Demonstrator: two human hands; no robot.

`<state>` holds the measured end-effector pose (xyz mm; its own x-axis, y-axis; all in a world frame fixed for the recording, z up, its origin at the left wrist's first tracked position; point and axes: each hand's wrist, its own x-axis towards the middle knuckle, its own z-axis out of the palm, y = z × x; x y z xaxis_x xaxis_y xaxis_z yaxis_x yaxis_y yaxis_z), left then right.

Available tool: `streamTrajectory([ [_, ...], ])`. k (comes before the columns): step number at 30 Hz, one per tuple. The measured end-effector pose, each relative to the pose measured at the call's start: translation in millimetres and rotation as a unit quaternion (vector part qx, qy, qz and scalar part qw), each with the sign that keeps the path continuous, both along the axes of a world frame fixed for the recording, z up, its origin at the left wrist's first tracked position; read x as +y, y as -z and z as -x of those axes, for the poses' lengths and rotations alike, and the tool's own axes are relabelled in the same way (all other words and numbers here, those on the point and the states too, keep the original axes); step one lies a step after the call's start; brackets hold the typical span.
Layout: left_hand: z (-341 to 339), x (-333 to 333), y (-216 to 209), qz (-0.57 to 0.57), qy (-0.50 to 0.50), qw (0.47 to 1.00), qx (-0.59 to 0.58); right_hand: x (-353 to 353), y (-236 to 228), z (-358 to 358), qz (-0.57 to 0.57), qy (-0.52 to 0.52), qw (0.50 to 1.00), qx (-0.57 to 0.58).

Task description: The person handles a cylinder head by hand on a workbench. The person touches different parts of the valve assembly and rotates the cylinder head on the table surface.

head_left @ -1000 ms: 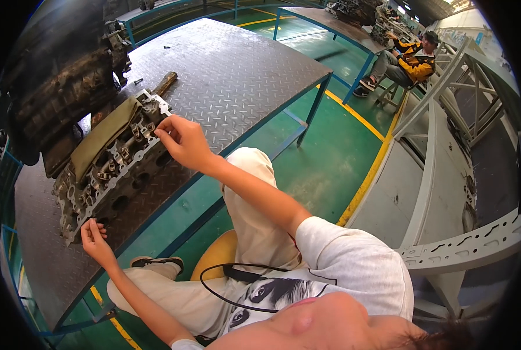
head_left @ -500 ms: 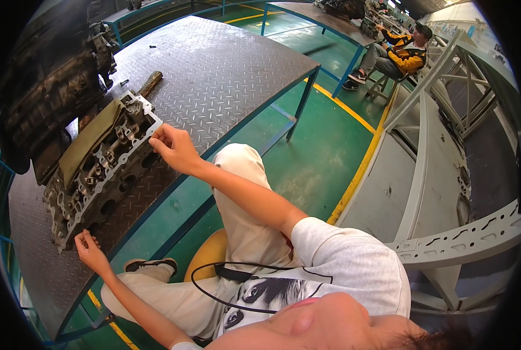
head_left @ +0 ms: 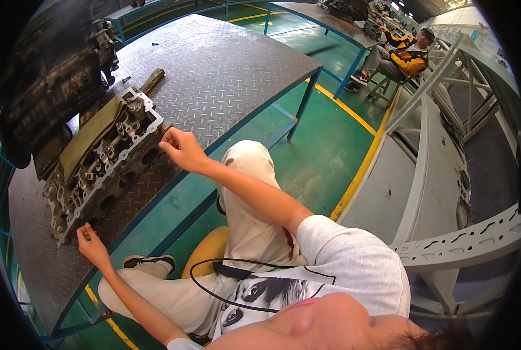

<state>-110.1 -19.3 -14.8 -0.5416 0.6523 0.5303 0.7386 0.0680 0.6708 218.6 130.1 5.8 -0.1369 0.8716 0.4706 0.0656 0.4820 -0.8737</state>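
Observation:
A metal cylinder head (head_left: 116, 164) lies slantwise at the left of the tread-plate table, with valve gear along its top and round ports in its near side. My right hand (head_left: 184, 151) is at its far right end, fingers curled and fingertips pressed to the edge. At the opposite end, my left hand (head_left: 93, 246) has thumb and fingers pinched together at the lower near edge. Both grips are partly hidden by the fingers. An olive cloth or pad (head_left: 90, 139) lies along the back of the cylinder head.
A large dark engine block (head_left: 50, 81) stands behind the cylinder head. Near its far end lie a wooden handle (head_left: 152, 80) and a small bolt (head_left: 126, 79) on the metal table (head_left: 231, 64). A seated person (head_left: 403, 55) is at another table. Grey metal framework (head_left: 418, 169) stands at the right.
The cylinder head has shifted or tilted slightly. My right hand has moved a little right, off the corner, and my left hand slightly up along the near edge. Its fingers remain bent.

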Motion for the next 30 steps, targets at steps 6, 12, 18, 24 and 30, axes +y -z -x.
streamTrajectory([
  [6,-7.4,7.7,4.3,-0.009,-0.010,0.999,0.034,4.1,12.3,-3.8,0.026,0.017,1.000,-0.001],
  [12,1.1,-10.1,13.4,0.030,-0.040,0.997,0.064,2.4,24.4,18.7,0.014,0.068,0.992,-0.101],
  [18,-24.1,16.8,6.4,0.044,-0.044,0.996,0.064,15.6,28.2,-13.2,-0.007,0.077,0.990,-0.119],
  [24,-18.3,2.6,4.1,-0.016,-0.083,0.995,0.058,6.8,21.3,12.1,0.036,0.056,0.995,-0.075],
  [30,-23.2,8.4,0.0,-0.059,-0.092,0.994,0.017,5.5,19.1,19.4,-0.008,0.090,0.995,-0.042],
])
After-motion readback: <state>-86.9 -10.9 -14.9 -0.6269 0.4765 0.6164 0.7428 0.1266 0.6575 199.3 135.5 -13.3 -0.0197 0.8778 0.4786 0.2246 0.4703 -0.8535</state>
